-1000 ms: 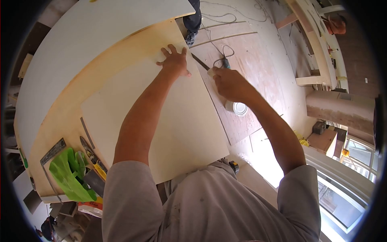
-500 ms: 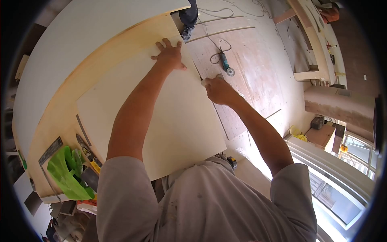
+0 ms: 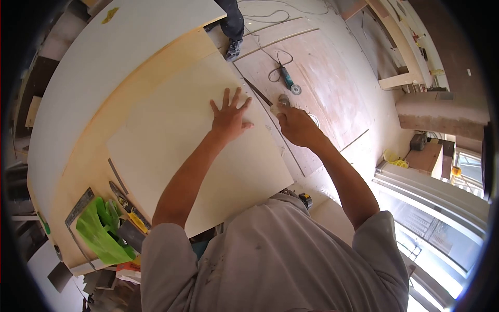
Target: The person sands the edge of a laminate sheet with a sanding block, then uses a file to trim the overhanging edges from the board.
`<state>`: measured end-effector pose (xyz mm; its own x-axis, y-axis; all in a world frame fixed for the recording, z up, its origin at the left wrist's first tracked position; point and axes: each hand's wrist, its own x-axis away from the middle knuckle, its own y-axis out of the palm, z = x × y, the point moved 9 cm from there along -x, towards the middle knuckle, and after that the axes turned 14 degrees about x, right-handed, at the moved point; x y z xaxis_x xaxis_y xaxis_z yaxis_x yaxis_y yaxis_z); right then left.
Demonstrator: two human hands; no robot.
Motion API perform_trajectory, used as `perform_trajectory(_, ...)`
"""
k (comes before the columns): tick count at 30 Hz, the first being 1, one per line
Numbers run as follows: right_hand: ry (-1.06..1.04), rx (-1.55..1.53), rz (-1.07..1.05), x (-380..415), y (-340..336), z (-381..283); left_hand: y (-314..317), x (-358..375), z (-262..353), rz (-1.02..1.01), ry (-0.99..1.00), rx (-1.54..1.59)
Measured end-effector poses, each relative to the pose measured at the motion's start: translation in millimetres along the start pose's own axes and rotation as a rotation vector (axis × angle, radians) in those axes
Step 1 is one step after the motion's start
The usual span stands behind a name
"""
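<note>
My left hand (image 3: pixel 230 117) lies flat with spread fingers on a large pale board (image 3: pixel 197 156). Just past the board's right edge, my right hand (image 3: pixel 299 126) is closed round the light handle of a long dark tool (image 3: pixel 259 92), perhaps a file or saw. The tool's thin length points up and left along the edge. The pale board rests on a wooden worktop (image 3: pixel 86 156).
A teal angle grinder (image 3: pixel 289 79) with a cord lies on a dusty board (image 3: pixel 332 88). Another person's leg (image 3: pixel 233 26) stands beyond the worktop. A green bag (image 3: pixel 99 234), a metal square (image 3: pixel 78 208) and yellow-handled tools (image 3: pixel 136 221) are at left.
My left hand has moved back toward me along the board. My right hand has shifted slightly right and down, and more of the tool's blade shows. More of the other person's leg is in view.
</note>
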<state>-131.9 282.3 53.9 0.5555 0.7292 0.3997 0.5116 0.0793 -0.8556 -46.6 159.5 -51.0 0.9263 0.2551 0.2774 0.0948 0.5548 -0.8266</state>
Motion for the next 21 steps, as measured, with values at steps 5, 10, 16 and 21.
perform_trajectory(5,0.048,-0.041,-0.080,9,3,15,-6,-3,16,-0.093,0.027,-0.055)
perform_trajectory(10,0.021,-0.101,-0.028,20,17,31,-2,-11,14,-0.156,-0.038,-0.022)
perform_trajectory(16,0.040,-0.222,0.031,31,28,40,-1,-10,15,-0.183,-0.074,-0.035)
perform_trajectory(21,0.043,-0.213,0.017,30,20,30,-3,-11,16,-0.155,-0.064,-0.029)
